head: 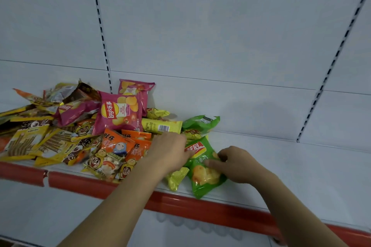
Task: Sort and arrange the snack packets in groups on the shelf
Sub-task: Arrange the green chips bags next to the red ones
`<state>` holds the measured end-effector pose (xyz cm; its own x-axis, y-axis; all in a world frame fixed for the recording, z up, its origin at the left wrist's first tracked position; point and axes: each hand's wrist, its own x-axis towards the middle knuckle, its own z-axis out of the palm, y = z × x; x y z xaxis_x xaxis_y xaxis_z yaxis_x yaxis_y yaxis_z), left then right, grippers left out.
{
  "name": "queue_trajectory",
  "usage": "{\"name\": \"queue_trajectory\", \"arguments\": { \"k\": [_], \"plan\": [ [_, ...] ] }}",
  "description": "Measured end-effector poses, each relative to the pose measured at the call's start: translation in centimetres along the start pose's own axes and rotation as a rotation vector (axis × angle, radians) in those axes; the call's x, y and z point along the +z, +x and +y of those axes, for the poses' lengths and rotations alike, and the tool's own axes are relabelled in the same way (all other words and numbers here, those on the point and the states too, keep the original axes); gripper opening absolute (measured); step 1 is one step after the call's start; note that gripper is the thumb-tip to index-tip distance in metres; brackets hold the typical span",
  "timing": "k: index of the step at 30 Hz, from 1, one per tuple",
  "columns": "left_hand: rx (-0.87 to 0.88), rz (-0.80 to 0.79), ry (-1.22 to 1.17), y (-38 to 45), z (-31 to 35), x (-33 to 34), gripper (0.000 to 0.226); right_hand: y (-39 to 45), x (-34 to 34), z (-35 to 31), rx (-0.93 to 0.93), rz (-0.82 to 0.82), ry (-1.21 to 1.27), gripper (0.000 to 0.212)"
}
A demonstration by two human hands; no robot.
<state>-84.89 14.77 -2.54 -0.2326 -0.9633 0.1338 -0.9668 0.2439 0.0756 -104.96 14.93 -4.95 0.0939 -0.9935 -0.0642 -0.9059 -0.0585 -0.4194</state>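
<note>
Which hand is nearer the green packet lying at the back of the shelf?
Left. The left hand lies just in front of and left of the rear green packet; the right hand sits farther forward, gripping the front green chip bag.

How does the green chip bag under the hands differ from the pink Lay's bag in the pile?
The green chip bag lies flat at the shelf's front edge, gripped by the right hand; the pink Lay's bag leans propped on the pile, untouched. Colours differ. Both picture yellow chips.
</note>
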Motion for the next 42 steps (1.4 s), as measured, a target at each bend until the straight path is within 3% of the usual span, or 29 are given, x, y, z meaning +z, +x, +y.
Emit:
{"name": "queue_trajectory", "arguments": {
  "k": [4,7,9,11,14,18,22,27,30,33,36,38,42],
  "plan": [
    [0.019,0.141,-0.105,0.5,0.0,0.3,0.034,0.0,-1.1,-0.2,-0.043,0.191,0.175,0.041],
    [-0.045,0.332,-0.332,1.1,0.0,-0.2,0.061,0.2,-2.7,-0.5,-0.071,0.376,0.378,0.037],
    [-0.136,0.353,-0.591,1.3,0.2,-1.1,0.073,0.6,-3.1,-1.2,-0.079,0.469,0.508,0.038],
    [-0.193,0.25,-0.894,1.6,0.2,-1.9,0.065,1.2,-2.9,-2.2,-0.08,0.515,0.567,0.038],
    [-0.219,0.167,-1.24,2.1,-0.2,-2.0,0.03,1.8,-2.2,-3.9,-0.111,0.469,0.615,0.042],
    [-0.254,0.295,-1.262,2.6,-2.4,-2.2,0.023,4.5,-2.5,-3.5,0.05,0.538,0.676,0.051],
    [-0.261,0.356,-1.253,2.4,-4.2,-2.4,0.021,7.3,-1.7,-3.5,0.288,0.353,0.358,0.065],
    [-0.22,0.373,-1.187,2.0,-5.0,-2.3,0.025,9.3,-0.3,-4.7,0.415,0.263,0.571,0.057],
    [-0.221,0.368,-1.183,2.0,-5.3,-2.1,0.025,9.7,0.0,-4.5,0.448,0.26,0.694,0.071],
    [-0.226,0.366,-1.155,2.2,-5.1,-1.7,0.026,8.8,-0.2,-4.0,0.404,0.42,0.647,0.054],
    [-0.241,0.399,-1.126,2.4,-4.8,-1.6,0.026,7.1,-1.5,-2.8,0.358,0.653,0.653,0.06],
    [-0.229,0.424,-1.122,2.7,-4.3,-1.7,0.028,5.2,-2.8,-2.4,0.271,0.782,0.698,0.051],
    [-0.154,0.414,-1.141,3.4,-1.3,-1.5,0.025,0.8,-4.4,-2.6,0.072,0.976,0.489,0.029]
  ]
}}
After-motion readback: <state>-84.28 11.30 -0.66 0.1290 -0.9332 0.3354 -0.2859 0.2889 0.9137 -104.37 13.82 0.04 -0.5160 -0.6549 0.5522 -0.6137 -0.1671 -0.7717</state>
